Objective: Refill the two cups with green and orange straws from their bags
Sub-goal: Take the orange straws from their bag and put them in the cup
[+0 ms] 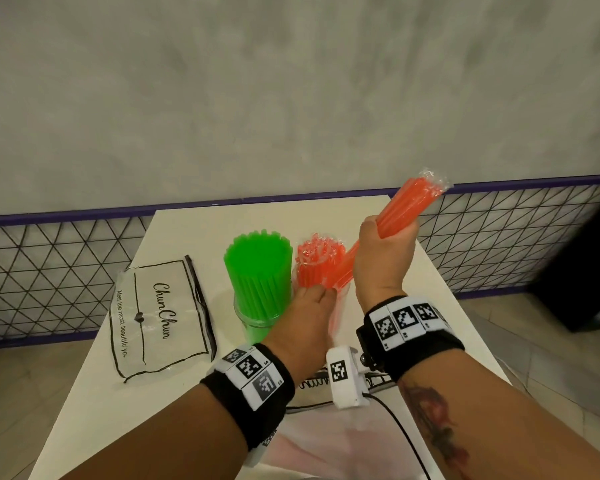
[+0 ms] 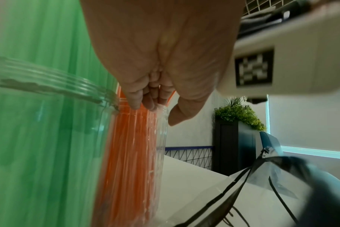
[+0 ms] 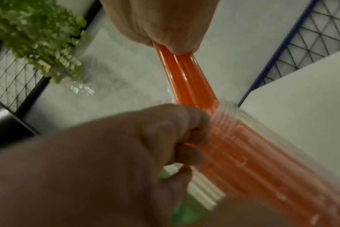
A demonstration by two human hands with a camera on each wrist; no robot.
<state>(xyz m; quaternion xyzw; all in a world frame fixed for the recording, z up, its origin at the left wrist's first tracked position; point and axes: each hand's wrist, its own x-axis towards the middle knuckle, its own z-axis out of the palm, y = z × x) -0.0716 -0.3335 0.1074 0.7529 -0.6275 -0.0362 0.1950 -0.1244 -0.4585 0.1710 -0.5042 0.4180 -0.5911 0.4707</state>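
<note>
Orange straws [image 1: 404,213], a thick bundle with clear wrapping crinkled over its top end, slant up and away from the orange cup [image 2: 161,138] in the grip of the right hand [image 1: 383,258], whose fingers and thumb are curled tight round the bundle's middle. The bundle's lower end reaches down into the mouth of that cup, a clear ribbed one that already holds more orange straws [image 1: 317,263] standing upright (the right wrist view shows the held straws entering at the threaded rim). The left hand [image 1: 312,306] is at the near side of the orange cup's rim, its fingers [image 2: 140,98] bent over the rim and onto the straws inside while the thumb [image 2: 181,112] hangs just off the outer wall; whether it truly pinches anything cannot be told from these views. Touching the orange cup on its left stands the green cup [image 1: 253,320], also clear, packed full of upright green straws [image 1: 258,268]. Farther left of the orange cup, well apart from it, a flat clear bag [image 1: 158,318] printed with "ChunChun" lies on the white counter [image 1: 94,403]. Nearer the person than the orange cup, under the wrists, lies a second bag [image 2: 262,181] with black trim, partly hidden by the arms. Both wrists wear black bands with square coded markers [image 1: 253,370]. Beyond the orange cup, a wire grid fence [image 1: 49,268] with a purple rail runs behind the counter.
</note>
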